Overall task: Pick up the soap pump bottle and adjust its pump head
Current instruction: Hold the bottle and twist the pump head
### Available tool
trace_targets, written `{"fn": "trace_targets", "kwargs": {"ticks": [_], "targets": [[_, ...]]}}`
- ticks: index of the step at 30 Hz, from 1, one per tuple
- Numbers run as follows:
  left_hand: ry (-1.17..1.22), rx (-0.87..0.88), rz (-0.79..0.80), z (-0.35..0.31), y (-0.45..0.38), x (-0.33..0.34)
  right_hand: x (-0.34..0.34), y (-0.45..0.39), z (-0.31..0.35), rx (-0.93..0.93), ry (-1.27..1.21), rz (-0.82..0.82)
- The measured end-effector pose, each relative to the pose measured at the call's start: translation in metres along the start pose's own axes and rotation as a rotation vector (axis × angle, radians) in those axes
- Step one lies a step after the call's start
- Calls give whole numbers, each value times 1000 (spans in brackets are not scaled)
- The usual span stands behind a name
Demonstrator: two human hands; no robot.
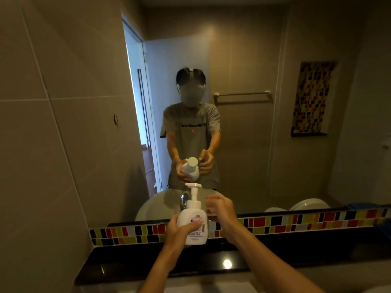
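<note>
A white soap pump bottle (193, 216) with a pale label is held upright in the air in front of the mirror. My left hand (179, 231) wraps around its body from the left and below. Its white pump head (193, 185) stands raised on a long stem, nozzle pointing left. My right hand (221, 208) hovers just right of the bottle's neck with fingers loosely curled, apart from the bottle and holding nothing.
A black counter (131, 265) runs below, backed by a strip of coloured mosaic tiles (296, 223). The wall mirror (243, 60) reflects a person, a basin with a faucet, a towel bar and an open door. Tiled wall (53, 144) stands at left.
</note>
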State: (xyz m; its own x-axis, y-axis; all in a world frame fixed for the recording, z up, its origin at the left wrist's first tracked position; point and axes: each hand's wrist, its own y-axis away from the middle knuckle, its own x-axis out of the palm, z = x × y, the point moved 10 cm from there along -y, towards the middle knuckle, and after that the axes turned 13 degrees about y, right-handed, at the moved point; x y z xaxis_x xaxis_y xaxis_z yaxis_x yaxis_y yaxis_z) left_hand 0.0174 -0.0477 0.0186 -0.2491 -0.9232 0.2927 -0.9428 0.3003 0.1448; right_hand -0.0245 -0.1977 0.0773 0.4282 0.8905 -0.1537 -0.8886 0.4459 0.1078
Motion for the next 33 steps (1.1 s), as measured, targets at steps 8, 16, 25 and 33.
{"fn": "trace_targets", "kwargs": {"ticks": [8, 16, 25, 33], "targets": [[311, -240, 309, 19, 6, 30, 26, 8, 9, 69, -82, 330], [-414, 441, -101, -34, 14, 24, 6, -2, 4, 21, 114, 52], [230, -141, 148, 12, 16, 35, 15, 5, 6, 58, -286, 304], [48, -15, 44, 0, 10, 35, 4, -6, 9, -24, 12, 159]]}}
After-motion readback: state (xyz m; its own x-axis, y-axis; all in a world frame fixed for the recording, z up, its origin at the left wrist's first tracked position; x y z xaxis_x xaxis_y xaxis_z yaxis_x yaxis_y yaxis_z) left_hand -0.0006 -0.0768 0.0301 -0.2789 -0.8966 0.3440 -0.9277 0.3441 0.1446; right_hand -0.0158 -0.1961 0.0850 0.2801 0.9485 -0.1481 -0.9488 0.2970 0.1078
